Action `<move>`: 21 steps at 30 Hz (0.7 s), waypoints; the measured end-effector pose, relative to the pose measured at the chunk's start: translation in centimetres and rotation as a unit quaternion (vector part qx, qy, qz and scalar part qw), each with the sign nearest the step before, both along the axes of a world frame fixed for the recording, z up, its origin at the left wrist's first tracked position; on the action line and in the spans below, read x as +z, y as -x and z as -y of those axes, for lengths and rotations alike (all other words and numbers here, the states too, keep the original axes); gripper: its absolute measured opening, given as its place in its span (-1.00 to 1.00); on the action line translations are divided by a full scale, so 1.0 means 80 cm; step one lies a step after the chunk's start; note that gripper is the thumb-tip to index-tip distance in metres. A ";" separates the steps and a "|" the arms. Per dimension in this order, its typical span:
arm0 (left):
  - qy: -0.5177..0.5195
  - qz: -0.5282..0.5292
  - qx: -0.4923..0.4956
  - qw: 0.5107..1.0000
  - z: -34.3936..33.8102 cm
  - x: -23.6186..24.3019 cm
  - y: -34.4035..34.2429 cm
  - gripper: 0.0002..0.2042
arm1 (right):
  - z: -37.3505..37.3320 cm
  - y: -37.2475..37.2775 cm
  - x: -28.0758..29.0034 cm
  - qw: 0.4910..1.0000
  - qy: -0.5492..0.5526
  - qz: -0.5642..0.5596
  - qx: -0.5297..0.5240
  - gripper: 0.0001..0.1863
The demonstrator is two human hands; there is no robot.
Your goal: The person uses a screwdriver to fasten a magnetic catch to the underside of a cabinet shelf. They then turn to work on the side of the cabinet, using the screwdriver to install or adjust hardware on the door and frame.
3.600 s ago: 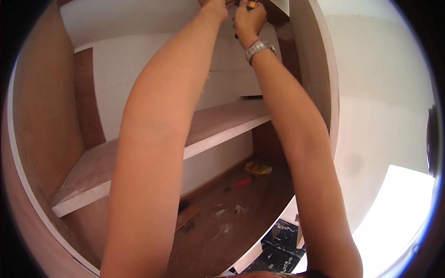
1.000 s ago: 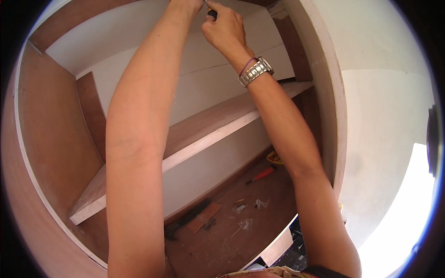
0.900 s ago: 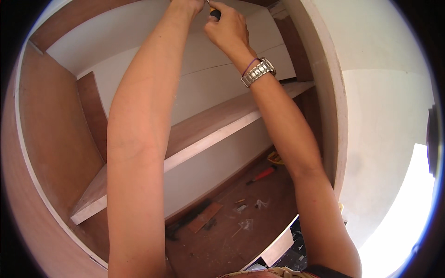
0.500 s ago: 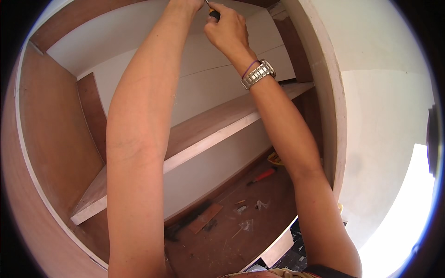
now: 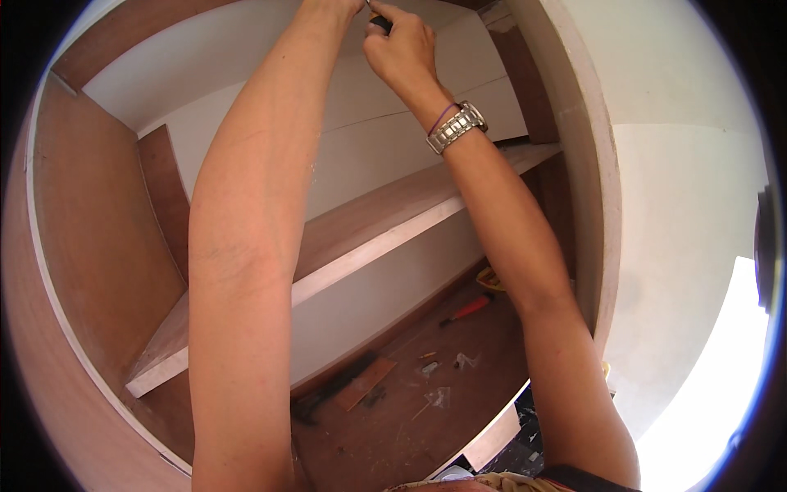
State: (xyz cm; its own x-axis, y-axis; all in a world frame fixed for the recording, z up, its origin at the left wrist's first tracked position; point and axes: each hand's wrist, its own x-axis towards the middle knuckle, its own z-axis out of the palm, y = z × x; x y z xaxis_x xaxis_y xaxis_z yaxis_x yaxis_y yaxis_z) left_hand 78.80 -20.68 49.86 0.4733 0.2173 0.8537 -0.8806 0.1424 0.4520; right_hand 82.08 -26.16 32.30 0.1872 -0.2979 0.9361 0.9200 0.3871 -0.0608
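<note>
From my remote seat, the largest thing I see is the open wooden cabinet, sitting differently in view from a few seconds ago: my viewpoint has shifted, and the upper rail now shows along the top left. Across it runs the shelf, and below that lies the dusty cabinet floor. Both arms reach up past the shelf, and the hands now appear further left than they did then; over the last second they have barely moved, which I read as the work having settled on one spot overhead. The right hand has come more fully into sight, its fingers curled tight around the black-and-yellow handle of what looks like a screwdriver, at the top edge beside the left hand. The left fingers are cut off above, so I can't tell whether they pinch anything, nor whether the tool's tip touches something. The wooden offcut, red-handled tool and silver wristwatch come next in size. The smallest, the clear plastic scraps, lie on the cabinet floor, well apart from both hands.
</note>
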 end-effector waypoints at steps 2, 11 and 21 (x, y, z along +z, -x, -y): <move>0.001 0.006 0.013 1.000 0.001 -0.001 0.000 -0.76 | -0.006 -0.005 0.004 1.000 -0.015 0.004 0.013 -0.66; -0.005 0.029 0.032 0.999 -0.002 -0.002 -0.005 -0.79 | -0.020 -0.007 0.016 0.995 -0.073 0.018 0.060 -0.57; -0.026 0.050 0.008 0.998 -0.012 0.001 -0.018 -0.80 | 0.040 0.056 -0.056 0.995 0.034 -0.092 0.027 -0.56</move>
State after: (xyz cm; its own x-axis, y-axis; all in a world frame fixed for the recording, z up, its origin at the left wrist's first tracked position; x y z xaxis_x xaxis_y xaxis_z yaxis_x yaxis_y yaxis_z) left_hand 80.22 -19.74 49.93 0.3821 0.1789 0.9067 -0.9236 0.1068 0.3681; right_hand 77.59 -29.40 27.79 0.3706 -0.2198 0.9024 0.8688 0.4256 -0.2531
